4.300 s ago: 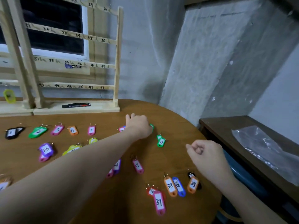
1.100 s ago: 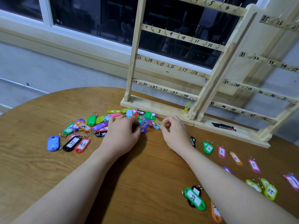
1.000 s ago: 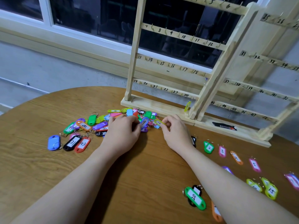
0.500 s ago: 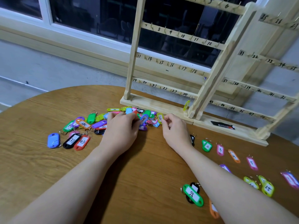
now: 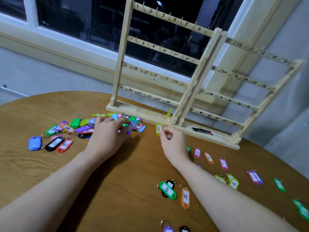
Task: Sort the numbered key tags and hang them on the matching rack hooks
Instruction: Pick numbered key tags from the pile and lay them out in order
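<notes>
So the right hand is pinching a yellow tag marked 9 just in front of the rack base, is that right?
Not quite. The head view shows the right hand pinching a yellow tag marked 6, not 9. The rest holds: it is just in front of the rack base.
</notes>
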Demonstrator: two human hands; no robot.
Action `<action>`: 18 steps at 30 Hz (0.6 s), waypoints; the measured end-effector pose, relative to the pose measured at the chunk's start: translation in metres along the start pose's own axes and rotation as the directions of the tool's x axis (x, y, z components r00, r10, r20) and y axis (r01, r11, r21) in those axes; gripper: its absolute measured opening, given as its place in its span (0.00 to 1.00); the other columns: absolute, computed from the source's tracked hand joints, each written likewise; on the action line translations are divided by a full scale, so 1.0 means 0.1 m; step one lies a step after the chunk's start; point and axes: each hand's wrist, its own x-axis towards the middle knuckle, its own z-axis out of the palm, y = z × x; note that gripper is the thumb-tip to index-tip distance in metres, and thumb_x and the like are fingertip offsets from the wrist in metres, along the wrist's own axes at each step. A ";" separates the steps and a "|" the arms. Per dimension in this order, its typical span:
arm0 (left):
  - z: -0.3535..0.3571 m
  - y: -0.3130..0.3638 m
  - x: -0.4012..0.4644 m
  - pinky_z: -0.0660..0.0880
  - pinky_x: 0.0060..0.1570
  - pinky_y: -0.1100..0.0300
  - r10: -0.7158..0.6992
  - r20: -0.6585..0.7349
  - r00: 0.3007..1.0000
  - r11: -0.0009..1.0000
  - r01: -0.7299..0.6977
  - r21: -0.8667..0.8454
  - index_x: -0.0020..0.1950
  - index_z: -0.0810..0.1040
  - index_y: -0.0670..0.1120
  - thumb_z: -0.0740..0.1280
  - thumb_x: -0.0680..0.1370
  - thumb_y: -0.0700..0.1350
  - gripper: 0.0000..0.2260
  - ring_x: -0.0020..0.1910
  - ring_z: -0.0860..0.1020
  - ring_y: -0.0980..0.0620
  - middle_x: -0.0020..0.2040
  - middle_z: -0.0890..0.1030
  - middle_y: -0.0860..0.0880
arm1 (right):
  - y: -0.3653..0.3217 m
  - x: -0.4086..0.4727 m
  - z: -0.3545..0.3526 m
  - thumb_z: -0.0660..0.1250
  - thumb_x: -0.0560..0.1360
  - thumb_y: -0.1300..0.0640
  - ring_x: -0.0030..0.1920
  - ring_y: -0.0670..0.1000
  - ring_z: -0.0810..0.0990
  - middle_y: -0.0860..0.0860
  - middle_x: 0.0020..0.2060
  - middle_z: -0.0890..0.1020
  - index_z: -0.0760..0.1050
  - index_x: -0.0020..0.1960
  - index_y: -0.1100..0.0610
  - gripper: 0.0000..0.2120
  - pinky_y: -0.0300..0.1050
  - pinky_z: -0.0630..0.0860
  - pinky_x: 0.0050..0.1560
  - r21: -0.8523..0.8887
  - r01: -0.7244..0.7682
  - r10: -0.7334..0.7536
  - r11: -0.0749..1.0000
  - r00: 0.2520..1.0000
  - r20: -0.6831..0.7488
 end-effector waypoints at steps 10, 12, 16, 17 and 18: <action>0.02 0.57 -0.30 0.73 0.49 0.52 0.018 0.123 0.992 0.971 0.012 -0.237 0.42 0.77 0.54 0.70 0.78 0.47 0.06 0.39 0.79 0.50 0.36 0.81 0.56 | 0.54 -0.44 -1.29 0.66 0.80 0.59 0.33 0.49 0.67 0.44 0.24 0.71 0.73 0.35 0.50 0.15 0.47 0.63 0.35 -0.107 -0.067 0.050 0.992 0.987 -0.153; 0.08 0.73 -0.30 0.74 0.46 0.52 0.001 0.171 0.985 0.964 0.044 -0.261 0.43 0.78 0.55 0.69 0.78 0.51 0.05 0.42 0.78 0.49 0.37 0.81 0.58 | 0.69 -0.53 -1.52 0.67 0.80 0.59 0.32 0.47 0.67 0.42 0.24 0.73 0.74 0.35 0.49 0.15 0.47 0.65 0.35 -0.136 -0.103 0.080 0.985 0.983 -0.166; 0.22 1.12 -0.28 0.70 0.43 0.55 0.050 0.226 0.973 0.957 0.018 -0.291 0.40 0.78 0.54 0.70 0.79 0.48 0.08 0.39 0.78 0.56 0.36 0.81 0.56 | 0.97 -0.62 -1.92 0.70 0.78 0.59 0.31 0.42 0.73 0.42 0.24 0.74 0.75 0.35 0.48 0.14 0.34 0.70 0.36 -0.182 -0.201 0.163 0.962 0.965 -0.203; 0.24 1.22 -0.26 0.70 0.42 0.55 0.069 0.242 0.968 0.957 0.004 -0.291 0.40 0.78 0.53 0.70 0.79 0.48 0.08 0.38 0.77 0.57 0.35 0.81 0.55 | 1.06 -0.61 -2.00 0.71 0.77 0.58 0.34 0.43 0.76 0.42 0.26 0.77 0.76 0.34 0.47 0.14 0.37 0.73 0.39 -0.182 -0.235 0.193 0.955 0.955 -0.225; 0.27 1.32 -0.24 0.71 0.42 0.54 0.092 0.259 0.961 0.956 -0.013 -0.293 0.39 0.78 0.53 0.70 0.79 0.47 0.08 0.38 0.77 0.57 0.35 0.80 0.55 | 1.13 -0.59 -2.08 0.72 0.77 0.56 0.38 0.47 0.79 0.43 0.28 0.79 0.76 0.35 0.46 0.14 0.42 0.77 0.42 -0.178 -0.276 0.229 0.945 0.942 -0.244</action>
